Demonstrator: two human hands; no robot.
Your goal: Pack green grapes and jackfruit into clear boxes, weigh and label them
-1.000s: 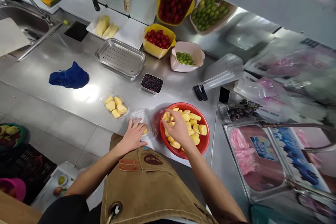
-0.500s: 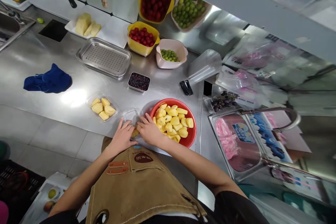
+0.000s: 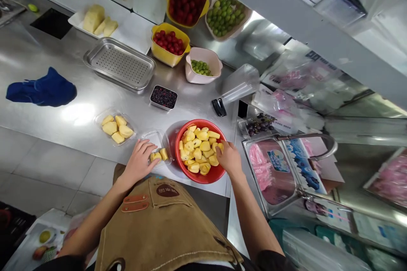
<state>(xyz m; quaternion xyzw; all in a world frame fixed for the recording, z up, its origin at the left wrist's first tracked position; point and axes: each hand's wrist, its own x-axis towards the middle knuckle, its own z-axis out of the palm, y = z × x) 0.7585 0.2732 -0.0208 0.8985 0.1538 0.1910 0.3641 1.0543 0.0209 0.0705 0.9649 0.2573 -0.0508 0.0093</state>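
Observation:
A red plastic bowl (image 3: 201, 179) sits at the counter's front, heaped with yellow jackfruit pieces (image 3: 197, 151). My right hand (image 3: 229, 159) is at the bowl's right side, its fingertips down among the pieces. Whether it holds one is hidden. Left of the bowl lies a clear plastic tray (image 3: 156, 140) with a few jackfruit pieces (image 3: 159, 155) at its near end. My left hand (image 3: 139, 161) rests at that tray's near corner, fingers apart and holding nothing. Further left, a lidless clear tray (image 3: 114, 128) is filled with larger pieces.
The steel counter (image 3: 79, 74) holds a perforated steel tray (image 3: 119, 64), a blue cloth (image 3: 41, 89), a small tin of dark fruit (image 3: 163, 97), and bowls of cherry tomatoes (image 3: 170, 44) and green grapes (image 3: 203, 65). Its right edge drops beside my right arm.
My right hand has moved from the tray's side across the bowl to its right side. The tray now shows more jackfruit pieces. The view has shifted, so everything sits further left.

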